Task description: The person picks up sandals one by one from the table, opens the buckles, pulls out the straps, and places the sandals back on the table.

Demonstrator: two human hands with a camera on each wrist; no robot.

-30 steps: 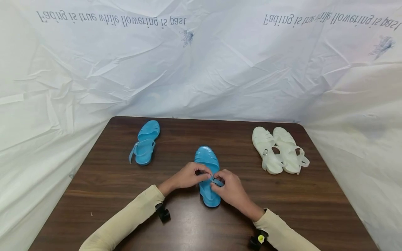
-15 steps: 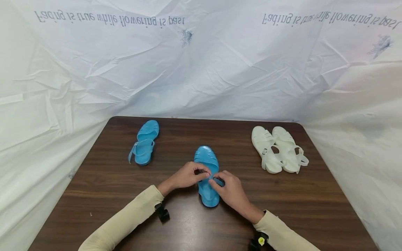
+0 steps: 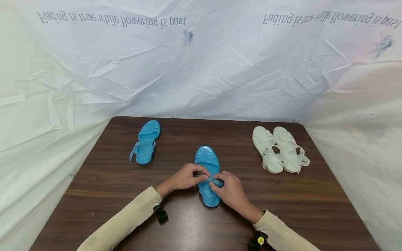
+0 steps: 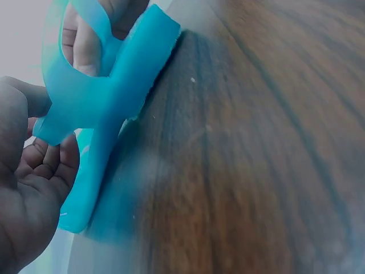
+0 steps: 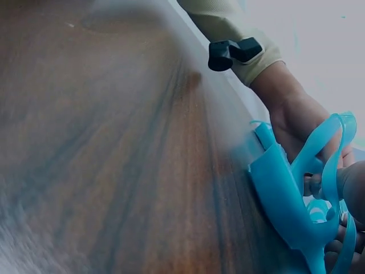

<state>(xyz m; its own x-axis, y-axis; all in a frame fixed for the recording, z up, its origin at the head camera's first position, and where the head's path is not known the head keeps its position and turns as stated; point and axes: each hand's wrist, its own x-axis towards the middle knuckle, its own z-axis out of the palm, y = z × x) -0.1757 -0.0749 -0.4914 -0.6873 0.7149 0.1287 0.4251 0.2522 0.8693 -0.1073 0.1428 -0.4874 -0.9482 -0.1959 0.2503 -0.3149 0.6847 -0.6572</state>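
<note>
A blue jelly sandal (image 3: 207, 158) lies toe-away in the middle of the table. My left hand (image 3: 187, 177) comes in from the left side; in the left wrist view its thumb and fingers pinch a short tab of the sandal's side (image 4: 54, 128). My right hand (image 3: 230, 190) pinches the loose blue ankle strap (image 3: 217, 182), which loops up from the heel part. In the right wrist view this strap (image 5: 319, 137) curves past the fingers. The fingers partly hide where strap and tab meet.
Another blue sandal (image 3: 147, 143), its strap hanging to the left, lies at the back left. A pair of white sandals (image 3: 272, 150) lies side by side at the back right. The brown wooden table (image 3: 141, 223) meets a white printed curtain (image 3: 201, 80) behind.
My left hand has shifted slightly left, so the fingertips of the two hands are a little farther apart. The sandal and the other pairs stay in place.
</note>
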